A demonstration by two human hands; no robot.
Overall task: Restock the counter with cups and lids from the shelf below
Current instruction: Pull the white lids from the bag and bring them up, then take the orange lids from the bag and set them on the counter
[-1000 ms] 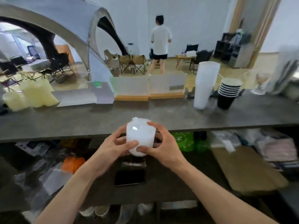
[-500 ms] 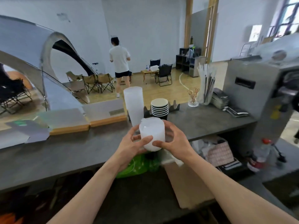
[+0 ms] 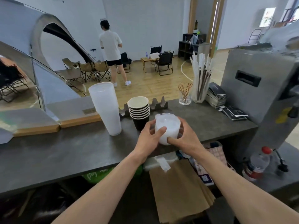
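A translucent white stack of lids [image 3: 167,126], wrapped in clear plastic, is held upright over the dark counter [image 3: 64,152]. My left hand [image 3: 149,138] grips its left side with the thumb across the front. My right hand [image 3: 184,139] grips its right side and base. Just behind it stands a stack of black paper cups [image 3: 139,113] with white insides. Left of those is a tall stack of frosted plastic cups [image 3: 106,109]. The shelf below [image 3: 178,183] shows brown paper bags and packets.
At the counter's back right are a glass of stirrers [image 3: 185,94], a jar of straws [image 3: 200,78] and black sleeves [image 3: 216,95]. A steel machine [image 3: 258,88] bounds the right side, with a bottle [image 3: 257,164] below. A person [image 3: 111,52] stands far off.
Both hands have carried the lid stack up from shelf level and to the right, over the counter beside the black cups. My view has swung right and closer.
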